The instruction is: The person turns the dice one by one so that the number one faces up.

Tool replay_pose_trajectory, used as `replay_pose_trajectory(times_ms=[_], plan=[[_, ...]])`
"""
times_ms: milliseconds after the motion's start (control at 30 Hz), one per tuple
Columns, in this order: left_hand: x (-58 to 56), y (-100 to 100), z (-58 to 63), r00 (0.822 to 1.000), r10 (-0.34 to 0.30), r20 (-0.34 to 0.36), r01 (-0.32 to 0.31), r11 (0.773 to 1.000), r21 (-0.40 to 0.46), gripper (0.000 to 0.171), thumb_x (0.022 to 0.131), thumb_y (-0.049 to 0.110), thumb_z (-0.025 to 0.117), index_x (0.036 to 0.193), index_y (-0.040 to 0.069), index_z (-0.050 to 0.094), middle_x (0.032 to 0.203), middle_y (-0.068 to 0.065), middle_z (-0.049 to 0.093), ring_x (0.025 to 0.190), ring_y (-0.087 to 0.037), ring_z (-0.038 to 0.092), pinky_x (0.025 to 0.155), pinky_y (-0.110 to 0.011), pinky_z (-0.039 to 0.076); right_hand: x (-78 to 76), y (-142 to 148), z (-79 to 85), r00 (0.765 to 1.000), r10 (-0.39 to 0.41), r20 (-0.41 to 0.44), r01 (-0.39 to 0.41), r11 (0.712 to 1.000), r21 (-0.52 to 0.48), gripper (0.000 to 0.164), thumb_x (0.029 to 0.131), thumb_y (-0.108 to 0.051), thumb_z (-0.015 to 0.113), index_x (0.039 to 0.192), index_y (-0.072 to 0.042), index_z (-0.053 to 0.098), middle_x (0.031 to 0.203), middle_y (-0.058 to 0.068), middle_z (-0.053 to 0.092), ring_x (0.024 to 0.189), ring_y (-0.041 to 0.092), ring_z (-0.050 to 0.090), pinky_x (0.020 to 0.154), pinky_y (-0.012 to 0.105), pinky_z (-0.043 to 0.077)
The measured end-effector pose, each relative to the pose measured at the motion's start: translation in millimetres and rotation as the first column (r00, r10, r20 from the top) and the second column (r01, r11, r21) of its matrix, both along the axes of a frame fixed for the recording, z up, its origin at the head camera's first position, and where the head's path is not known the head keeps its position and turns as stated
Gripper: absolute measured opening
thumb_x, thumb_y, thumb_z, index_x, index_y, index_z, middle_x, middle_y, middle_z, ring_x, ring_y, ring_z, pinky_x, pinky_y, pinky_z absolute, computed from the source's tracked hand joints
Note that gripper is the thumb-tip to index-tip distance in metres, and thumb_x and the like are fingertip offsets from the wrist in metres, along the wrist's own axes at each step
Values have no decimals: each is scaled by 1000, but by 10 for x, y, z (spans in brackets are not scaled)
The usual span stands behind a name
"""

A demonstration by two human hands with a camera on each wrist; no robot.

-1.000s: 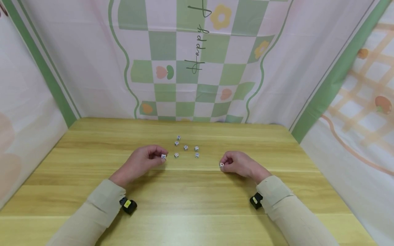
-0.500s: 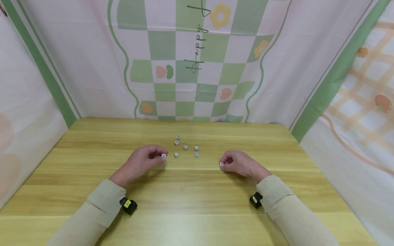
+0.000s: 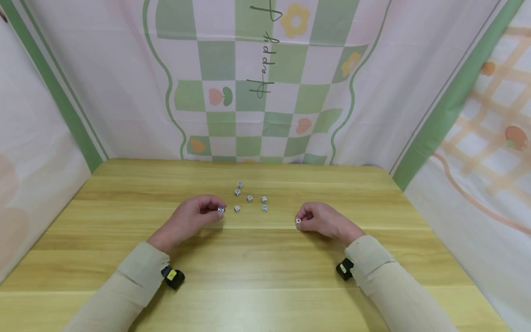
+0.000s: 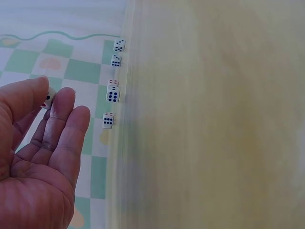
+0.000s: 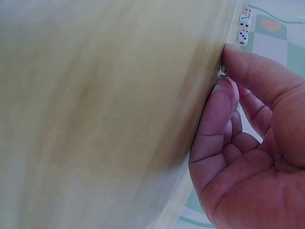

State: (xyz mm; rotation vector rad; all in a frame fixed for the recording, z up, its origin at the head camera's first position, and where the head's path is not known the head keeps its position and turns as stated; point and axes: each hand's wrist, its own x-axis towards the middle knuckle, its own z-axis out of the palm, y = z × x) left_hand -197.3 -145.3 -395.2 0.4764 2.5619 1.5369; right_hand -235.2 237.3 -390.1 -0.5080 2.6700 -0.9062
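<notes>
Between thumb and fingertips my left hand (image 3: pixel 194 216) pinches a white die (image 3: pixel 221 210) with dark pips; in the left wrist view the held die (image 4: pixel 48 98) is partly hidden by the thumb. My right hand (image 3: pixel 323 219) pinches another white die (image 3: pixel 297 221), close over the table. The right wrist view shows only a sliver of that die, with fingers and thumb covering most of it. Several loose dice lie between the hands, the nearest to my left fingertips being one die (image 3: pixel 237 209) just to their right.
The loose dice on the wooden table (image 3: pixel 257 276) include a far one (image 3: pixel 240 185), a middle one (image 3: pixel 250 198) and one on the right (image 3: pixel 264 208). A checkered green and white cloth (image 3: pixel 250 97) hangs behind the table's far edge, with more cloth on both sides.
The die in my left hand has turned a little between the fingertips. Both hands otherwise hold nearly the same place, and the loose dice lie as before.
</notes>
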Motion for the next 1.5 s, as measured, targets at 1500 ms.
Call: replay_pose_trajectory(times_ms=[1500], plan=[[-5,3,-12,999,16,30,-16,1000,-6,25,99,23,73,121,12,72,110,0,71,101,-21,63,86,-38,55,-5,-11,9,1000,-9,19,9,1000,8,11,92,-17,78,98,-10,71,91,0,69,85,15,60,82,34,50]])
